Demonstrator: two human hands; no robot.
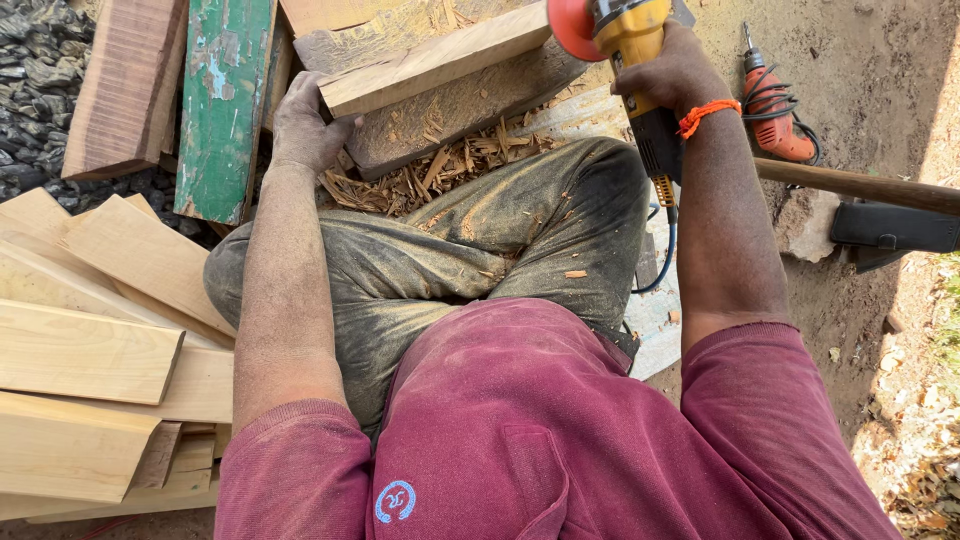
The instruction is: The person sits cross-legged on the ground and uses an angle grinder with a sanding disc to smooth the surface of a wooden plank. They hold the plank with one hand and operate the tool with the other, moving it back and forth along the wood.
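My left hand [303, 122] grips the near end of a pale wooden plank [435, 60] that lies across a thick rough log block [460, 100]. In my right hand [672, 72] I hold a yellow angle grinder [632, 60] with an orange-red disc [572, 25], its disc close to the plank's right end at the top of the view. An orange band [707, 114] circles my right wrist. My dusty trouser legs [470, 250] are folded below the plank, and wood shavings [430, 170] lie between them and the block.
Pale cut boards [90, 350] are stacked at the left, with a green painted plank [222, 100] and a brown plank [125, 85] behind them. An orange power drill [775, 110], a wooden handle [860, 185] and a dark tool head [890, 228] lie on the dirt at the right.
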